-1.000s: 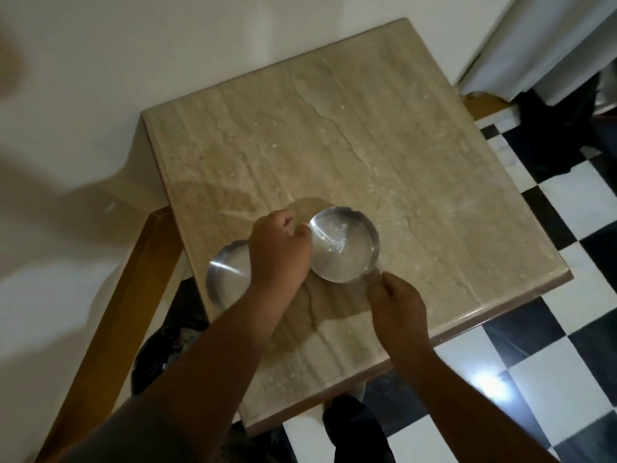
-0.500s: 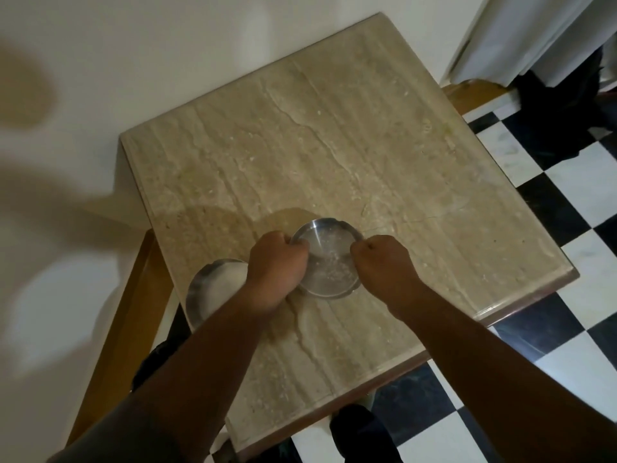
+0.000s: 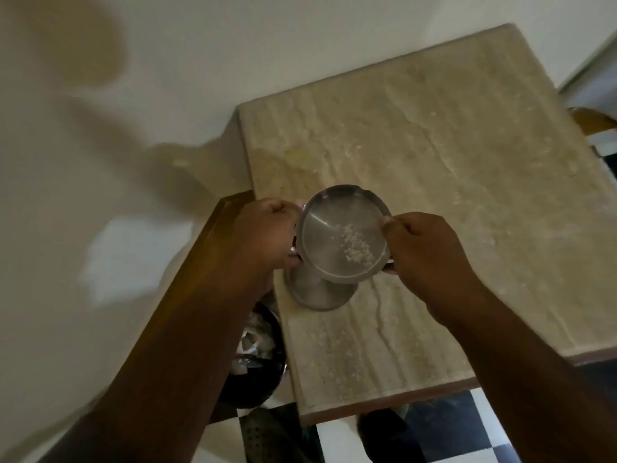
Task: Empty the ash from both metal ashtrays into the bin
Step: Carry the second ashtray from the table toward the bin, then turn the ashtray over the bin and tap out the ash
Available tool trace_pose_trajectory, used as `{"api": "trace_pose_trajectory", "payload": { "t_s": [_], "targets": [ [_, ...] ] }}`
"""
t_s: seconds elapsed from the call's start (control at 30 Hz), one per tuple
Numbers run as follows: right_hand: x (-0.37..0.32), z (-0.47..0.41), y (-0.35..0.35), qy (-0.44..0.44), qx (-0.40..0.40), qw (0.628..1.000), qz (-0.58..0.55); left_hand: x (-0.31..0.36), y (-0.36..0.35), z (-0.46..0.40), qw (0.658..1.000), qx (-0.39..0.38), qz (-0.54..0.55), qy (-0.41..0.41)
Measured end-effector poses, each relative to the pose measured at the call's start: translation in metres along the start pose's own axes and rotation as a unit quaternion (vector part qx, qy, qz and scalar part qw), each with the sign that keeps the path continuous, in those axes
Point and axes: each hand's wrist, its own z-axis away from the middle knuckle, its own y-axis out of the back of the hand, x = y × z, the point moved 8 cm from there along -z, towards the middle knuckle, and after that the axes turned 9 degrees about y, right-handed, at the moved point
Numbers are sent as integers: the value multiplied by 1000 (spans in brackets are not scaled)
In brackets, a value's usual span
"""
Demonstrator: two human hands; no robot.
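Note:
A round metal ashtray (image 3: pixel 334 228) with pale ash grains inside is held above the marble table (image 3: pixel 450 162), tilted a little. My left hand (image 3: pixel 263 235) grips its left rim and my right hand (image 3: pixel 424 252) grips its right rim. A second metal ashtray (image 3: pixel 317 294) rests on the table just below the lifted one, near the table's left edge, mostly hidden by it. The bin (image 3: pixel 257 355), lined with a dark bag and holding crumpled rubbish, stands on the floor left of the table, partly behind my left forearm.
A wooden rail (image 3: pixel 207 248) runs along the left between the table and the pale wall. Black and white checkered floor tiles (image 3: pixel 467 436) lie below the table's front edge. A dark shoe shows at the bottom.
The ashtray with ash has been lifted off the table by both hands and shifted left over the second ashtray. The camera view swung left, showing the bin.

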Motion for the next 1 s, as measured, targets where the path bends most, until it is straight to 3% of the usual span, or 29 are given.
{"api": "trace_pose_trajectory", "payload": {
  "t_s": [0.17,0.27,0.4,0.53,0.77,1.0],
  "targets": [
    [-34,20,-77,36,-48,998,23,-45,82,3,998,16,62,28],
    [-43,41,-142,40,-104,992,55,-94,130,6,988,18,121,95],
    [-35,67,-208,45,-164,981,92,-173,171,9,952,-1,211,223],
    [-25,89,-251,50,-183,975,112,-232,181,10,916,-75,262,294],
    [-18,117,-272,25,-144,989,36,-275,167,-9,875,-209,312,306],
    [-9,117,-277,28,-128,991,7,-275,161,-32,892,-271,224,283]
  ]
}}
